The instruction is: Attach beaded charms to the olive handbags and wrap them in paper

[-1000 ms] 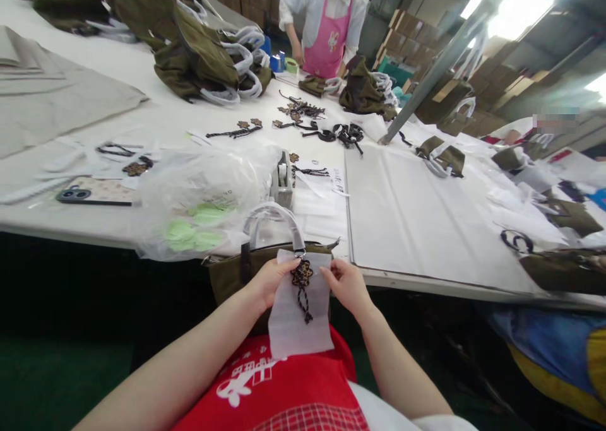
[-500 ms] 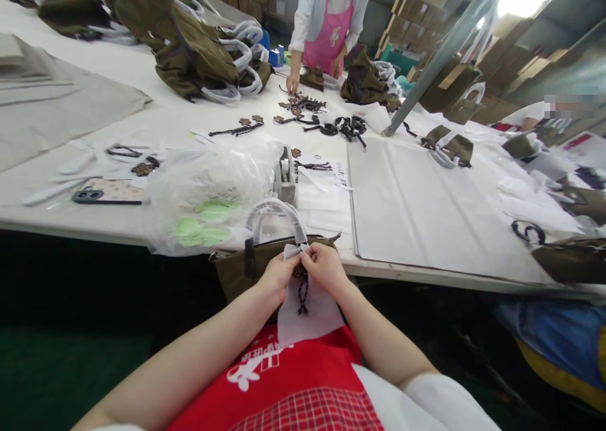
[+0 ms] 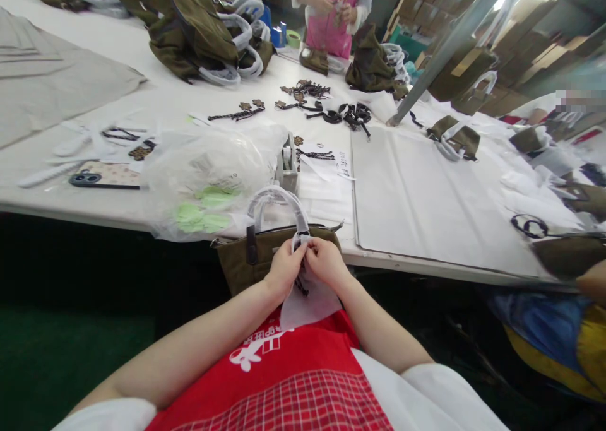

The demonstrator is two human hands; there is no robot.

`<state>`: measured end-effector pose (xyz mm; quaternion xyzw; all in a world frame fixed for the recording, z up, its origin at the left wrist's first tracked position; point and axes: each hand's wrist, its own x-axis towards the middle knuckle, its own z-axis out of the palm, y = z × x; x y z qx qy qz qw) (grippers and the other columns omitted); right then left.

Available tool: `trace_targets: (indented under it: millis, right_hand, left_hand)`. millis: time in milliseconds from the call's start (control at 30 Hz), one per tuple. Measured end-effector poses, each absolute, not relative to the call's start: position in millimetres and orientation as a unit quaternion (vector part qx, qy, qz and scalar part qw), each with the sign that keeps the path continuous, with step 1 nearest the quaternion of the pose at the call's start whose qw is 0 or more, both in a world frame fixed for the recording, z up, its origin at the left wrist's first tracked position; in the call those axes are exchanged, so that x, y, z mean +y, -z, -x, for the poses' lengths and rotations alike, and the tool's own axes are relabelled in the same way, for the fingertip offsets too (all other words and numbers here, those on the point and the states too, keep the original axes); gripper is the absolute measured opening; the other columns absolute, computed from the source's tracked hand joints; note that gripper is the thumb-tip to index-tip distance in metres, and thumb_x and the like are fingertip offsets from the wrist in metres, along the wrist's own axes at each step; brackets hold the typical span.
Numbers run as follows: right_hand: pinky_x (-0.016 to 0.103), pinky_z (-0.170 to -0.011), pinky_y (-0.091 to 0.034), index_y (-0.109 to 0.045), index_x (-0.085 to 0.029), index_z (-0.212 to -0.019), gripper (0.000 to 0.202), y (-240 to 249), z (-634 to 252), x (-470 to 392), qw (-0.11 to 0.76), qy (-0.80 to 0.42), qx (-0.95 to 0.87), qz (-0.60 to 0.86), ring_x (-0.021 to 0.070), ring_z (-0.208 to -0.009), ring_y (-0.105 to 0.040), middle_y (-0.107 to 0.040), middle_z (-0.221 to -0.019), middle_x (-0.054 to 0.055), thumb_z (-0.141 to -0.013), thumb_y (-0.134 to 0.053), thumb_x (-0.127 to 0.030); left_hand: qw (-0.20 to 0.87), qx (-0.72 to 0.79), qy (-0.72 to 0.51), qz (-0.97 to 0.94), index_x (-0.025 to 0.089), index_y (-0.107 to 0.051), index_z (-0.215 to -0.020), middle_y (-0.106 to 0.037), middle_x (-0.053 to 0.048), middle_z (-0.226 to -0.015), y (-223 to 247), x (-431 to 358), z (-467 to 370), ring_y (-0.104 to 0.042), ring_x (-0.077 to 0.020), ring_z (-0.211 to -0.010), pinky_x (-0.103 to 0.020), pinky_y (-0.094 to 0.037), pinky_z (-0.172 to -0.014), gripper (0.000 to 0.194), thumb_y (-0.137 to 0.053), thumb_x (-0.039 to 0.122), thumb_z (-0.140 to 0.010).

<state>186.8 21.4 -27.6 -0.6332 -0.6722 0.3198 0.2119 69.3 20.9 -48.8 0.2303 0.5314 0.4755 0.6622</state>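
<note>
An olive-brown handbag (image 3: 233,264) leans at the table's front edge before me, its handles (image 3: 279,194) wrapped in clear plastic. At the base of the near handle my two hands meet. My left hand (image 3: 284,270) is closed, its thumb and fingers pinching a thin white sheet (image 3: 312,308). Closed beside it, fingertips touching the left, my right hand (image 3: 326,262) pinches the top of a dark braided charm (image 3: 301,286). The charm hangs over the sheet, mostly covered by my left hand. The exact point of grip is hidden under the fingertips.
Left of the bag lie a clear plastic bag (image 3: 213,172) with green pieces and a phone (image 3: 106,175). Braided charms (image 3: 305,90) and black straps (image 3: 348,114) are farther back. A metal post (image 3: 435,46) rises on the right. Across the table stands a person in a pink apron (image 3: 331,24).
My hands have come closer together and the charm has tilted, with more of it covered. The person opposite has lifted both hands from the table, holding a small piece.
</note>
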Motion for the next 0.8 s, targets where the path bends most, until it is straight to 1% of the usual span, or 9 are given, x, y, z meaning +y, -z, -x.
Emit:
trace_targets:
  millis: [100, 200, 367, 433, 500, 567, 600, 667, 800]
  right_hand:
    - [0.027, -0.067, -0.044, -0.072, -0.021, -0.087, 0.023, 23.5, -187.5, 16.2, 0.222, -0.334, -0.693, 0.599, 0.0176, -0.068, -0.062, -0.07, -0.076, 0.003, -0.088, -0.049, -0.02]
    - [0.028, -0.07, -0.046, -0.072, -0.022, -0.102, 0.023, 16.4, -188.7, 4.2, 0.222, -0.326, -0.715, 0.577, 0.0179, -0.074, -0.062, -0.07, -0.086, 0.004, -0.088, -0.053, -0.025]
    - [0.03, -0.07, -0.048, -0.063, -0.022, -0.122, 0.041, -1.2, -191.1, -33.9, 0.201, -0.319, -0.724, 0.577, 0.0179, -0.069, -0.062, -0.068, -0.082, 0.004, -0.082, -0.064, -0.035]
    - [0.029, -0.071, -0.049, -0.067, -0.023, -0.113, 0.034, -8.0, -194.8, -45.0, 0.199, -0.367, -0.731, 0.539, 0.0183, -0.072, -0.064, -0.07, -0.081, 0.003, -0.082, -0.064, -0.037]
    - [0.028, -0.063, -0.049, -0.071, -0.021, -0.091, 0.025, -11.1, -201.5, -45.8, 0.202, -0.428, -0.701, 0.533, 0.0173, -0.065, -0.065, -0.07, -0.074, 0.004, -0.086, -0.059, -0.042]
    - [0.025, -0.049, -0.046, -0.065, -0.019, -0.069, 0.041, -8.5, -210.0, -34.5, 0.228, -0.465, -0.622, 0.588, 0.0151, -0.052, -0.062, -0.066, -0.06, 0.003, -0.09, -0.049, -0.051]
    - [0.023, -0.043, -0.043, -0.061, -0.019, -0.066, 0.046, -5.1, -213.8, -25.1, 0.244, -0.471, -0.578, 0.621, 0.0138, -0.045, -0.059, -0.062, -0.055, 0.003, -0.091, -0.046, -0.054]
    - [0.021, -0.036, -0.039, -0.059, -0.019, -0.07, 0.045, 4.9, -217.6, -1.9, 0.253, -0.476, -0.523, 0.661, 0.0125, -0.039, -0.056, -0.06, -0.052, 0.001, -0.09, -0.046, -0.057]
    - [0.02, -0.031, -0.035, -0.055, -0.019, -0.073, 0.041, 29.6, -203.8, 39.8, 0.208, -0.534, -0.516, 0.637, 0.0124, -0.034, -0.054, -0.06, -0.051, 0.0, -0.088, -0.047, -0.056]
  left_hand:
    - [0.66, 0.537, -0.465, -0.243, 0.015, -0.07, -0.081, -0.072, -0.004, -0.077, 51.1, 22.8, -67.7, -0.064, -0.0194, -0.074, -0.027, -0.047, -0.073, 0.022, -0.078, 0.029, -0.066]
    - [0.662, 0.539, -0.461, -0.241, 0.015, -0.069, -0.079, -0.072, -0.004, -0.074, 52.8, 25.4, -66.5, -0.064, -0.0179, -0.07, -0.027, -0.048, -0.07, 0.022, -0.078, 0.031, -0.065]
    - [0.678, 0.539, -0.45, -0.216, 0.014, -0.068, -0.078, -0.069, -0.003, -0.069, 53.8, 28.6, -66.2, -0.061, -0.0154, -0.06, -0.026, -0.047, -0.061, 0.024, -0.077, 0.034, -0.067]
    - [0.685, 0.54, -0.443, -0.206, 0.014, -0.067, -0.077, -0.068, -0.002, -0.065, 53.3, 29.0, -65.9, -0.06, -0.0151, -0.056, -0.026, -0.046, -0.056, 0.024, -0.077, 0.034, -0.067]
    - [0.689, 0.541, -0.439, -0.201, 0.014, -0.067, -0.078, -0.068, -0.002, -0.064, 52.1, 28.8, -65.7, -0.06, -0.0155, -0.056, -0.026, -0.046, -0.056, 0.023, -0.076, 0.033, -0.068]
    - [0.69, 0.541, -0.436, -0.202, 0.015, -0.067, -0.078, -0.069, -0.003, -0.065, 49.9, 28.9, -65.7, -0.062, -0.0169, -0.06, -0.028, -0.048, -0.06, 0.021, -0.074, 0.032, -0.07]
    - [0.69, 0.541, -0.434, -0.206, 0.015, -0.067, -0.078, -0.07, -0.004, -0.066, 48.5, 29.4, -65.6, -0.063, -0.0178, -0.062, -0.028, -0.049, -0.062, 0.019, -0.073, 0.032, -0.071]
    - [0.691, 0.542, -0.424, -0.22, 0.015, -0.068, -0.077, -0.071, -0.005, -0.068, 45.4, 32.5, -64.5, -0.064, -0.0189, -0.064, -0.029, -0.05, -0.064, 0.016, -0.072, 0.03, -0.073]
    - [0.691, 0.55, -0.378, -0.279, 0.013, -0.068, -0.069, -0.069, -0.005, -0.062, 40.6, 47.8, -54.4, -0.061, -0.0178, -0.056, -0.027, -0.047, -0.057, 0.011, -0.07, 0.024, -0.072]
